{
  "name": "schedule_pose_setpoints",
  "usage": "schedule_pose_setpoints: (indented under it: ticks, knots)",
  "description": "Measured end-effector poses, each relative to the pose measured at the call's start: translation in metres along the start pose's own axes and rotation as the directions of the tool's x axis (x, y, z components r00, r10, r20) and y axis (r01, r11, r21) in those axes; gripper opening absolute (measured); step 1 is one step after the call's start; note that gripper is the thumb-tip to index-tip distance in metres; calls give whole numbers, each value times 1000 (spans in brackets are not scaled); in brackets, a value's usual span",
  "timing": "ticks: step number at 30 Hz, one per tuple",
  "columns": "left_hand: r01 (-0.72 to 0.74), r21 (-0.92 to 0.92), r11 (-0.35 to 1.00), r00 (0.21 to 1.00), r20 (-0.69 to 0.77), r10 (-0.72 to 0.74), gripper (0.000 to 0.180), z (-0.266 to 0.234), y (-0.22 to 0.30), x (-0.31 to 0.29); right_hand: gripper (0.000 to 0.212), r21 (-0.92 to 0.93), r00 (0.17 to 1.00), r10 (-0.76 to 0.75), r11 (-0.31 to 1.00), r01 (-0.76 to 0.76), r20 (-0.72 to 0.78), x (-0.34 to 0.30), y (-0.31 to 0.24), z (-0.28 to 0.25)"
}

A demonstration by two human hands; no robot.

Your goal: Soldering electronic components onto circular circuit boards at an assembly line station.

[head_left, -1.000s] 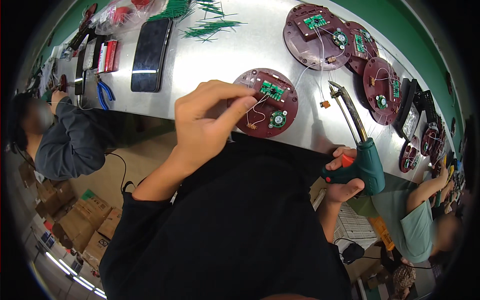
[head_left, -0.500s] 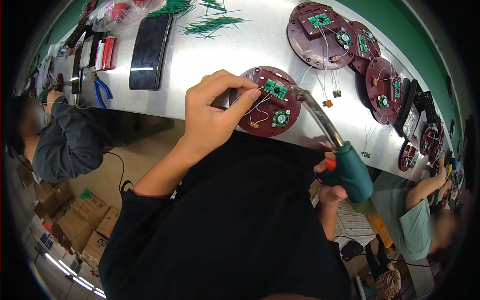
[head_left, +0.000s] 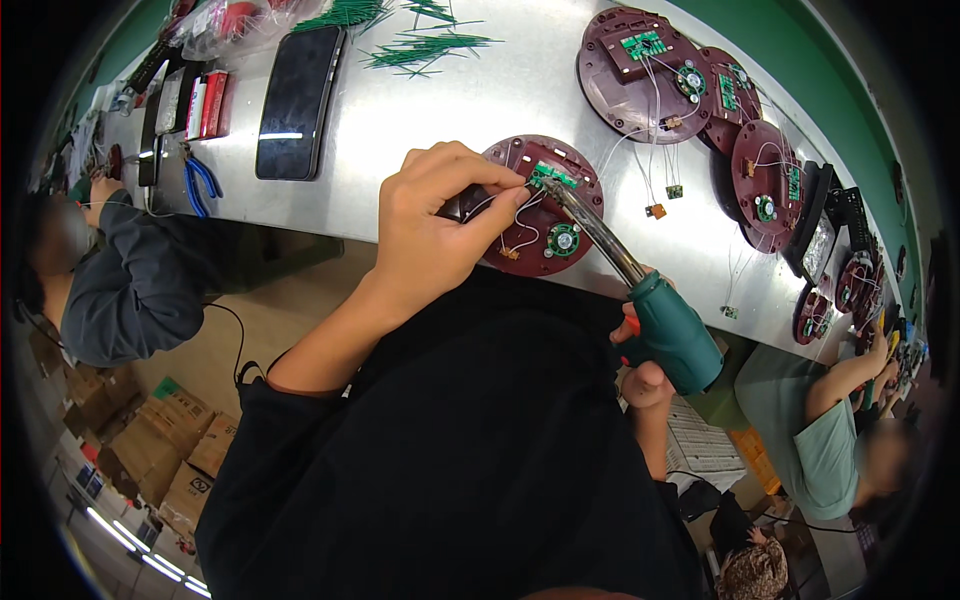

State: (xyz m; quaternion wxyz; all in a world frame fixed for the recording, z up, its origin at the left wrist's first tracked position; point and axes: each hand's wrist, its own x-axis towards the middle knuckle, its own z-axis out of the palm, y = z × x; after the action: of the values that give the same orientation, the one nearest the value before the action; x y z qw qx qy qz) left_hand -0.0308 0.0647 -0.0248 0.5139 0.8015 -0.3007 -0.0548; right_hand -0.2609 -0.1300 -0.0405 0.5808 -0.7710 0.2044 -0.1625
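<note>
A round maroon housing (head_left: pixel 510 153) lies at the table's near edge, with a green circuit board (head_left: pixel 555 174), a small round green-rimmed part (head_left: pixel 563 239) and white wires on it. Thumb and forefinger of my left hand (head_left: pixel 430 220) pinch a thin wire at the board's left end; the wire's tip is hard to see. My right hand (head_left: pixel 648 383) is wrapped round the green handle of a soldering gun (head_left: pixel 678 335). Its metal barrel slants up and left, and the tip is at the board beside my left fingertips. Whether the tip touches the board I cannot tell.
More maroon housings (head_left: pixel 615 95) with boards and dangling wires stand to the right. At the left lie a black phone (head_left: pixel 298 105), blue-handled pliers (head_left: pixel 200 185) and a red box (head_left: pixel 213 105). Green wires (head_left: pixel 425 52) are piled at the back. Co-workers sit on both sides.
The soldering gun has swung left and its tip has come from beyond the housing's right edge onto the circuit board. My left hand has shifted slightly right, still pinching.
</note>
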Motion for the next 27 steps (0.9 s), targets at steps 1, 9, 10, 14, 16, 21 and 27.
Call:
schedule_pose_setpoints:
  ticks: [1, 9, 10, 14, 16, 21, 27]
  knots:
    - [-1, -2, 1000, 1000, 0, 1, 14, 0, 0, 0, 100, 2, 1000, 15, 1000, -15, -9, 1, -2, 2]
    - [-107, 118, 987, 994, 13, 106, 84, -14, 14, -3, 103, 8, 994, -34, 999, 35, -104, -3, 1, 4]
    - [-180, 203, 962, 980, 118, 158, 110, -20, 23, -2, 107, -16, 992, -9, 1000, 7, -129, -8, 5, -2]
    - [-262, 283, 923, 927, 339, 159, 125, -6, 17, -8, 101, 116, 963, -132, 980, 163, -235, 0, 18, -5]
    - [-279, 290, 915, 927, 330, 177, 125, -8, 16, -10, 105, 127, 971, -113, 982, 142, -212, 4, 17, -10]
    - [-220, 261, 940, 916, 388, 106, 126, -99, 42, 19, 103, 113, 968, -177, 973, 199, -178, 14, 14, -11]
    - [190, 507, 841, 953, -302, -34, 122, -261, 41, 56, 98, 107, 939, -263, 951, 291, -220, 23, 13, -7]
